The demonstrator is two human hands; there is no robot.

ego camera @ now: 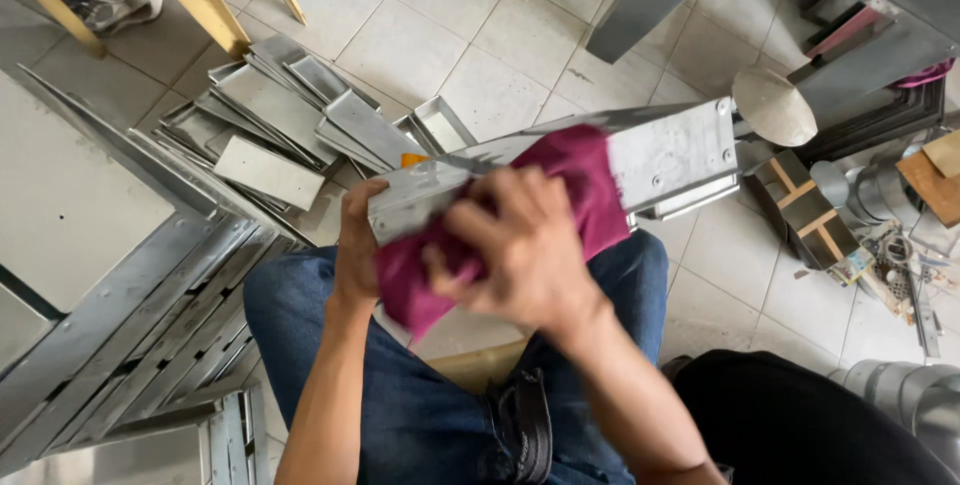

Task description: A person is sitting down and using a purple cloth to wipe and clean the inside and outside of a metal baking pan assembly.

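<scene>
Here, a long grey sheet-metal channel with riveted end lies over the person's lap, running from 9 to 2 o'clock. A magenta cloth drapes it; the right hand presses the cloth, fingers curled. The left hand clasps the channel's near end. Metal trays are piled at 11 o'clock.

Sheet-metal workshop, seen from above

Folded galvanised trays lie stacked on a tiled floor, with steel brackets, ducting and offcuts nearby.
</scene>
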